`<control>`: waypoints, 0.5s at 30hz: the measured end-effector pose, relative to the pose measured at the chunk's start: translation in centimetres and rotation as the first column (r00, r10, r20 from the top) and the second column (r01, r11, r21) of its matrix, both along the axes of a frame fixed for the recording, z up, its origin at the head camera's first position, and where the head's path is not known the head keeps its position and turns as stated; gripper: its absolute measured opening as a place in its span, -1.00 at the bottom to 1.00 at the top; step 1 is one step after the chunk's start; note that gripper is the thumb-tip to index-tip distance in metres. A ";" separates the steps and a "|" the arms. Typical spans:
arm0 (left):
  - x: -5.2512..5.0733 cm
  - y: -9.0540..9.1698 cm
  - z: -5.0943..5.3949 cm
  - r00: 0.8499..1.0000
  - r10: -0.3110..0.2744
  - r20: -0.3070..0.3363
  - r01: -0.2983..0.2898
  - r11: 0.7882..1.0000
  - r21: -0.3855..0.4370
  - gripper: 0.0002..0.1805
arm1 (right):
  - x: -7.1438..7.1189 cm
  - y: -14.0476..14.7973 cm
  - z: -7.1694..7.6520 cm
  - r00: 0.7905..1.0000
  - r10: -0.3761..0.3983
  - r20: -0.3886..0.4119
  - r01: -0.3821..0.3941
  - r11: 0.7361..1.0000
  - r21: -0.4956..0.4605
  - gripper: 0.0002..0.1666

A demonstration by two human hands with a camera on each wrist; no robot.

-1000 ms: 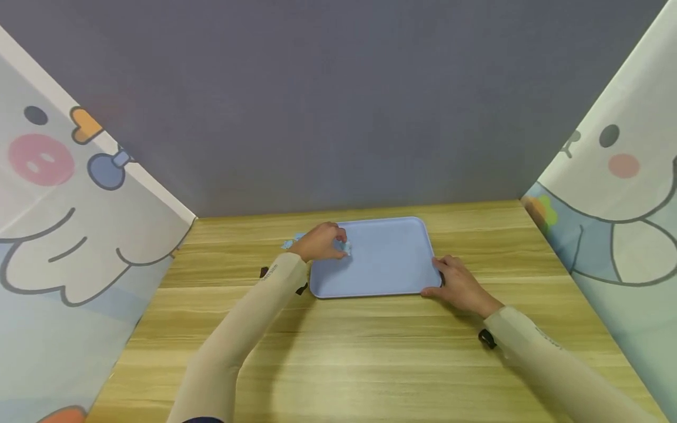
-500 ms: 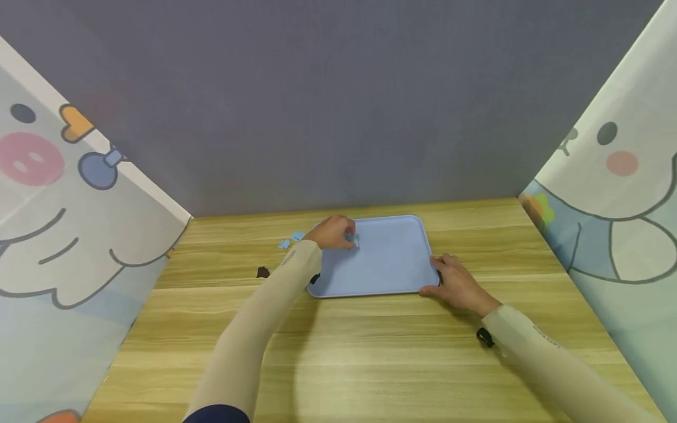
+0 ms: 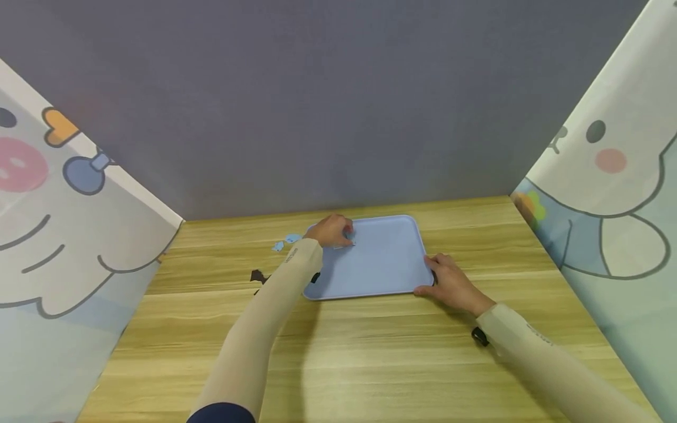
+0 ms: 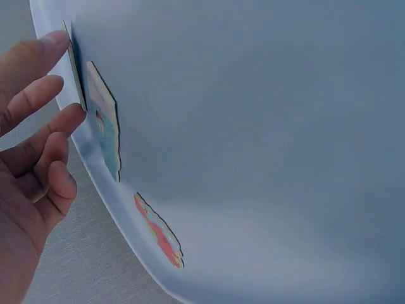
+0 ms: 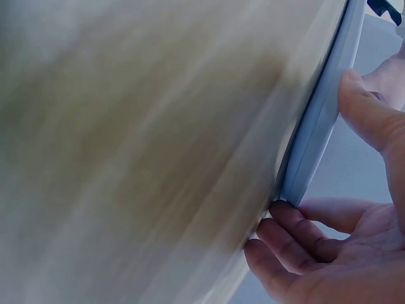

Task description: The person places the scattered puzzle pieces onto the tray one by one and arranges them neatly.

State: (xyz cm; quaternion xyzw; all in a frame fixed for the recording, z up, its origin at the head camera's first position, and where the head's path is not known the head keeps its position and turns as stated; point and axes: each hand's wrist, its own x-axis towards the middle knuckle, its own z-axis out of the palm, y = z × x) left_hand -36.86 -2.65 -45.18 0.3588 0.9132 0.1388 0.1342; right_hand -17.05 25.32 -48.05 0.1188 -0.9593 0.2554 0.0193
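My left hand (image 3: 330,231) is over the far left part of a light blue tray (image 3: 381,258). In the left wrist view its thumb and a finger pinch a thin, flat puzzle piece (image 4: 75,69) by its ends, seen edge-on. Beside it in the tray lie a piece with a blue-green print (image 4: 106,126) and a red-and-yellow piece (image 4: 158,231), both wavy-edged. My right hand (image 3: 452,285) grips the tray's near right corner; the right wrist view has the thumb and fingertips against the tray's rim (image 5: 316,126).
Left of the tray, light blue pieces (image 3: 292,238) lie on the wooden table (image 3: 359,364). Dark brown pieces (image 3: 257,275) lie nearer, partly hidden by my left sleeve (image 3: 270,317). A grey wall panel (image 3: 338,117) stands behind the table, with printed cartoon panels (image 3: 597,235) on both sides.
My left hand has moved from the tray's left edge rightward and slightly farther in over it, with the piece between its fingers. The right hand stays on the corner; the head view has shifted a little.
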 end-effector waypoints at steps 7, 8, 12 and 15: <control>0.3 -1.2 0.3 0.998 -0.023 -0.051 0.025 0.998 0.050 -0.67 | 0.1 -0.2 0.2 1.000 0.006 0.011 -0.006 1.000 -0.003 0.06; 0.3 -1.5 0.4 0.998 -0.024 -0.053 0.027 0.998 0.061 -0.67 | 0.1 -0.2 0.2 1.000 0.007 0.016 -0.007 1.000 -0.003 0.05; 0.7 -2.6 1.1 0.999 -0.006 -0.045 0.010 0.996 0.093 -0.70 | 0.3 0.0 0.2 1.000 0.011 0.023 -0.011 1.000 -0.004 0.05; 0.8 -3.7 1.5 0.999 0.010 -0.042 -0.005 0.994 0.107 -0.72 | 0.3 0.1 0.2 1.000 0.017 0.014 -0.017 1.000 -0.003 0.04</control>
